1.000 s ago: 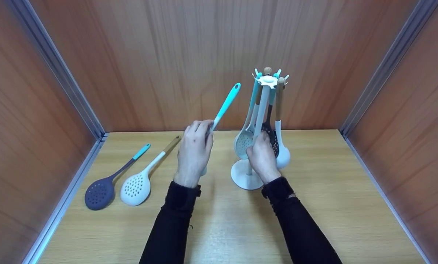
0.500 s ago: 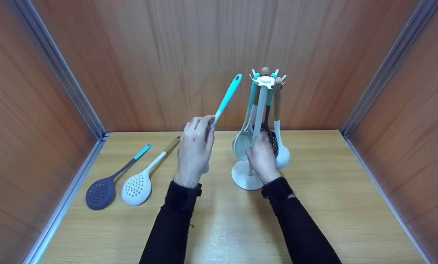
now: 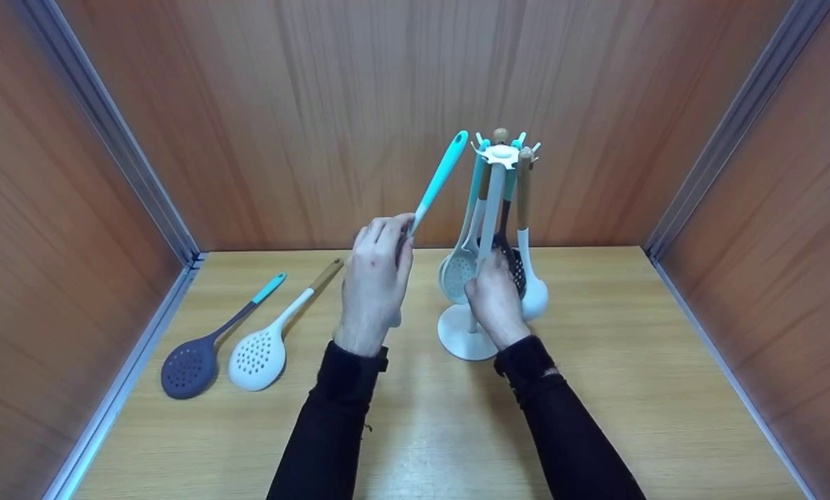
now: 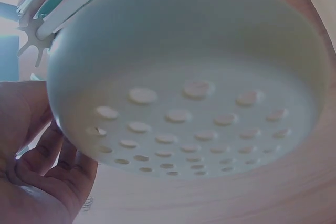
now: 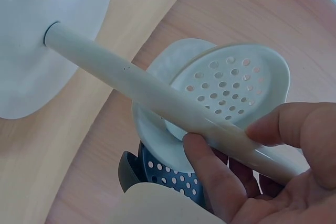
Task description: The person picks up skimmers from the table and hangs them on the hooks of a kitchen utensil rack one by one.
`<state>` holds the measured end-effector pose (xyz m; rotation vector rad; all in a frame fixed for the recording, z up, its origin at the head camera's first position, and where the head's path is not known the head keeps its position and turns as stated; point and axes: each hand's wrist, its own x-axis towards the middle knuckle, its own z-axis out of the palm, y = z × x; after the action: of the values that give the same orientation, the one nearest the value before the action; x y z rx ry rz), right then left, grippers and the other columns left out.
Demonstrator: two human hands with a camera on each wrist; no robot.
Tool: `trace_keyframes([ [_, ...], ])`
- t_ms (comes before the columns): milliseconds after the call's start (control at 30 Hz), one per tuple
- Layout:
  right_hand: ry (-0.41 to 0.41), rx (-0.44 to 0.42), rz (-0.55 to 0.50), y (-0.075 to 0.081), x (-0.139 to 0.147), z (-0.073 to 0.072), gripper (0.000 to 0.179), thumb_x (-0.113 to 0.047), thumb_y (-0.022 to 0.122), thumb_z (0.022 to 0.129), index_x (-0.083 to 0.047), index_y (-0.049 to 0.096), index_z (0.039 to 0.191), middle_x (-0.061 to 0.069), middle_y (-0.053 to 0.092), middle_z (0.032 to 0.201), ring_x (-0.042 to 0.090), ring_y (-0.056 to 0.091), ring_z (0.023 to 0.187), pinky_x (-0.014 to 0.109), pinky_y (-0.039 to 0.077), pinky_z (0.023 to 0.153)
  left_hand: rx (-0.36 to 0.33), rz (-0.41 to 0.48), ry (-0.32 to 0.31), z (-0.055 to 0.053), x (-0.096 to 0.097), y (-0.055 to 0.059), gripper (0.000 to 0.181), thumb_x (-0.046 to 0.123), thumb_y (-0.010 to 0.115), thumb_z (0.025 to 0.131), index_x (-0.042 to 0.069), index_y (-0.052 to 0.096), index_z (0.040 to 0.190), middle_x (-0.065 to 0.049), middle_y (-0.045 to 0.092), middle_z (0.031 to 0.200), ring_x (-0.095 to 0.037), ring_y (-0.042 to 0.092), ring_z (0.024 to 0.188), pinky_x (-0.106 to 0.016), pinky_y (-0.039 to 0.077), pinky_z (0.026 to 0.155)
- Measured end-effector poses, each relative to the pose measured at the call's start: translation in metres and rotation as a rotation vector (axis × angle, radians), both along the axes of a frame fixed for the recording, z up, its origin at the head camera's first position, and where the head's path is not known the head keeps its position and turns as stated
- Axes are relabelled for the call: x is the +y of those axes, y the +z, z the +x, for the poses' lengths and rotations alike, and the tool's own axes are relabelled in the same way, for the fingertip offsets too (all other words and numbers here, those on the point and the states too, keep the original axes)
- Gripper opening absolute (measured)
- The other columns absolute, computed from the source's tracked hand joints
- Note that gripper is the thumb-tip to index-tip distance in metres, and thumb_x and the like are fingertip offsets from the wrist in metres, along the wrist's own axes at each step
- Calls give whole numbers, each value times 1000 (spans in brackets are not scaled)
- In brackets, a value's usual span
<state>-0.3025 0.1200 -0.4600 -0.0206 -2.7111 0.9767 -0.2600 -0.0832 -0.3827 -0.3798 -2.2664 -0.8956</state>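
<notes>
My left hand (image 3: 376, 274) grips a white skimmer with a turquoise handle (image 3: 444, 170), which tilts up to the right. Its broad perforated head (image 4: 189, 77) fills much of the left wrist view; in the head view the hand hides most of it. My right hand (image 3: 496, 295) holds the white post of the utensil stand (image 3: 462, 342), thumb and fingers round it in the right wrist view. From the stand's hooked top (image 3: 502, 154) hang several utensils, among them a light slotted spoon (image 5: 223, 85), a dark slotted spoon (image 5: 176, 179) and a white ladle (image 3: 534, 295).
On the table (image 3: 415, 444) to the left lie a dark skimmer (image 3: 189, 368) with a turquoise handle and a white skimmer (image 3: 256, 361) with a wooden handle. Wooden panels (image 3: 359, 104) enclose the table at the back and both sides.
The left hand has raised the held skimmer slightly and moved it right, closer to the stand's top. The stand's top has shifted a little left; the right hand stays on its post.
</notes>
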Motion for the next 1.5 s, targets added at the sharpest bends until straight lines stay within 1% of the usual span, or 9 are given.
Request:
trace_keyframes([
  [167, 0, 17, 9, 0, -1, 1, 54, 4, 63, 104, 15, 48, 154, 35, 66, 140, 51, 76, 128, 63, 66, 110, 12, -6, -19, 0, 4, 1, 31, 9, 73, 117, 5, 76, 147, -15, 80, 131, -33, 76, 119, -44, 70, 105],
  [333, 0, 33, 18, -1, -1, 2, 59, 4, 62, 102, 20, 45, 157, 38, 66, 140, 53, 77, 124, 64, 66, 107, 35, -14, -36, 0, 6, 1, 29, 7, 72, 117, 4, 76, 145, -15, 81, 130, -33, 77, 117, -44, 69, 103],
  [533, -9, 24, 26, 0, -1, 1, 56, 2, 64, 103, 18, 48, 154, 37, 67, 140, 53, 77, 127, 64, 66, 109, 17, -19, -43, 0, 7, 1, 30, 8, 73, 117, 4, 76, 146, -15, 81, 130, -32, 77, 118, -43, 70, 104],
  [1000, -13, -29, 40, 1, -2, 1, 64, -2, 65, 105, 18, 42, 162, 37, 65, 146, 50, 75, 131, 61, 66, 112, -2, -18, -62, -2, 9, -2, 30, 9, 72, 117, 5, 76, 146, -14, 81, 131, -31, 78, 118, -42, 71, 103],
  [1100, -13, -18, 32, 1, -1, 1, 61, -2, 65, 105, 17, 44, 159, 36, 66, 143, 50, 76, 128, 61, 66, 110, 5, -21, -66, -2, 10, -3, 30, 8, 73, 117, 4, 76, 146, -15, 81, 131, -31, 79, 118, -42, 71, 102],
  [1200, -6, 27, 37, -1, -1, 1, 58, 0, 64, 104, 19, 46, 155, 37, 67, 139, 52, 77, 123, 63, 67, 106, 11, -28, -70, -2, 11, -4, 29, 8, 73, 116, 4, 76, 145, -15, 81, 131, -32, 78, 117, -42, 71, 101],
  [1300, -1, 50, 37, -2, 0, 2, 61, 1, 64, 102, 21, 45, 157, 39, 66, 140, 54, 77, 122, 65, 66, 105, 13, -35, -72, -2, 11, -5, 29, 7, 73, 116, 5, 77, 145, -14, 81, 131, -32, 78, 116, -42, 71, 100],
  [1500, 0, 15, 18, 0, 0, 2, 65, 0, 66, 104, 19, 43, 161, 39, 65, 144, 53, 75, 128, 65, 65, 109, 8, -55, -79, -1, 14, -7, 29, 7, 72, 116, 5, 76, 145, -14, 81, 130, -31, 78, 116, -41, 71, 100],
])
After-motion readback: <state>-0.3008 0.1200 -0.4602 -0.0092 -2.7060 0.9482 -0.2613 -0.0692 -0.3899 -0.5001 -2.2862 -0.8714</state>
